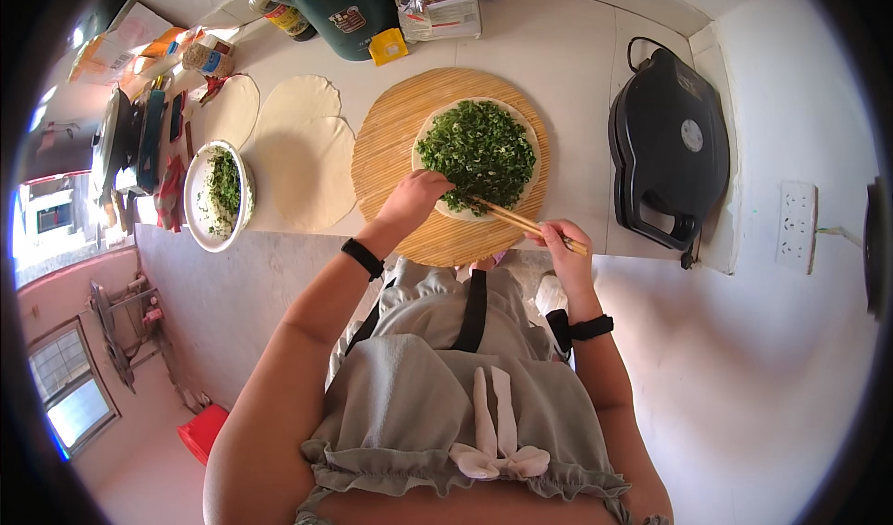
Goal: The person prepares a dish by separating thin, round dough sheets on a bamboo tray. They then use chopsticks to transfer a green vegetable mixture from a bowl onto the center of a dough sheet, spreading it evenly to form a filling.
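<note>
A round sheet of dough [534, 138] lies on a round slatted bamboo mat [391, 134], which juts past the counter's front edge. Chopped leafy greens [478, 148] with small pale bits cover most of the dough, leaving a bare rim. My right hand [564, 242] grips a pair of wooden chopsticks [516, 219], their tips in the greens near the dough's front edge. At the left front edge of the filling, my left hand [418, 194] reaches over the dough with its fingertips at the greens. Whether those fingers pinch anything cannot be made out.
Overlapping flat dough sheets [303, 162] and a white bowl with greens [195, 201] are to the left. A black electric griddle [673, 148] stands right, by the wall. Behind are a dark green lidded container [342, 16], a sauce bottle [286, 16] and packets [446, 9].
</note>
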The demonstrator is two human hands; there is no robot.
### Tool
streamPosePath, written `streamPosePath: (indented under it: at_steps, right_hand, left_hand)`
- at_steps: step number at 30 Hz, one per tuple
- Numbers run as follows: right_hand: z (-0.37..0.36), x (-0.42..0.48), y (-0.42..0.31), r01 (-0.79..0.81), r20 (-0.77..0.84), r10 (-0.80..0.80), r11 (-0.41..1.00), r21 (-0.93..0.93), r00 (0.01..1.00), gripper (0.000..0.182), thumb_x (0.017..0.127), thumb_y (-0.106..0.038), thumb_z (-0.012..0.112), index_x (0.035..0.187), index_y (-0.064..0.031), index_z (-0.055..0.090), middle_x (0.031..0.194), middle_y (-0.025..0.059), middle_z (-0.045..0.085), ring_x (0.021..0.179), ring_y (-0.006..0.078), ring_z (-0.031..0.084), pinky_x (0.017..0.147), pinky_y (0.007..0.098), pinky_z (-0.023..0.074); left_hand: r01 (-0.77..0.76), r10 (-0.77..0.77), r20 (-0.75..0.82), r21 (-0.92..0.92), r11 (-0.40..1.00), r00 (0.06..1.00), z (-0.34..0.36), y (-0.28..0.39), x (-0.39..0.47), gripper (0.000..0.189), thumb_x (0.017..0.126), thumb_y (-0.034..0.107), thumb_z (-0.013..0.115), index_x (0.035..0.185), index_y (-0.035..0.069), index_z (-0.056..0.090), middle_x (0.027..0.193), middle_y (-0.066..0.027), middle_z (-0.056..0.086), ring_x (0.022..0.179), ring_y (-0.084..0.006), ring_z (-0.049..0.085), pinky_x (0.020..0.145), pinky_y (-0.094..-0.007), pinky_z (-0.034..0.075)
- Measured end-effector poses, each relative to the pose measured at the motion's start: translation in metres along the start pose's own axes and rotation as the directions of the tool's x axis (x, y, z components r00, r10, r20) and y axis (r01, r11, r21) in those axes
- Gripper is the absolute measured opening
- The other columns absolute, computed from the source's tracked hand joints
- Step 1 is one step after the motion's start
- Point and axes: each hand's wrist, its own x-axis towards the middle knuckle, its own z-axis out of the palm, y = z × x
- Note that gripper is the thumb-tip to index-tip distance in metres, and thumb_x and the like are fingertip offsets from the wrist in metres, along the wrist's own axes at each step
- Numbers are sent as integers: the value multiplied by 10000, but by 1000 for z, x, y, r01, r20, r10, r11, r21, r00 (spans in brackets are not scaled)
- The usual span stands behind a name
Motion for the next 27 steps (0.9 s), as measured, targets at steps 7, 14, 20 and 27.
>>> streamPosePath:
  at_steps: [7, 14, 20, 27]
  right_hand:
    - [-18, -9, -13, 11, -81, -13, 1000, -28, 997, 184, 849, -141, 548, 852, 43, 552, 791, 96, 610, 726, 156, 619, 654, 224, 484]
    - [-28, -9, -12, 37, -81, -48, 991, -126, 996, 179, 857, -133, 530, 854, 45, 550, 774, 110, 616, 716, 164, 616, 650, 229, 485]
    - [-34, -6, -19, 54, -204, -67, 996, -67, 977, 195, 861, -145, 524, 852, 48, 546, 793, 116, 614, 718, 178, 622, 660, 237, 491]
    - [-14, 10, -18, 93, -120, -97, 995, -32, 988, 197, 861, -148, 526, 859, 49, 545, 797, 109, 613, 730, 184, 627, 663, 233, 492]
  left_hand:
    - [-43, 43, 10, -57, 997, 999, 3, 0, -11, 302, 717, -4, 471, 973, 82, 607, 981, -77, 588, 925, -269, 533, 819, -347, 438]
    - [-119, 119, -63, 6, 993, 991, -1, 0, -11, 263, 711, 21, 518, 939, 101, 621, 908, -51, 585, 877, -258, 527, 794, -349, 439]
    - [-92, 93, -99, 16, 996, 991, -7, 6, -7, 195, 736, 59, 567, 919, 96, 623, 835, -64, 563, 837, -252, 526, 746, -351, 446]
    - [4, -11, -220, -35, 999, 975, -9, -2, -5, 230, 733, 16, 542, 942, 78, 614, 855, -88, 564, 820, -270, 531, 739, -353, 449]
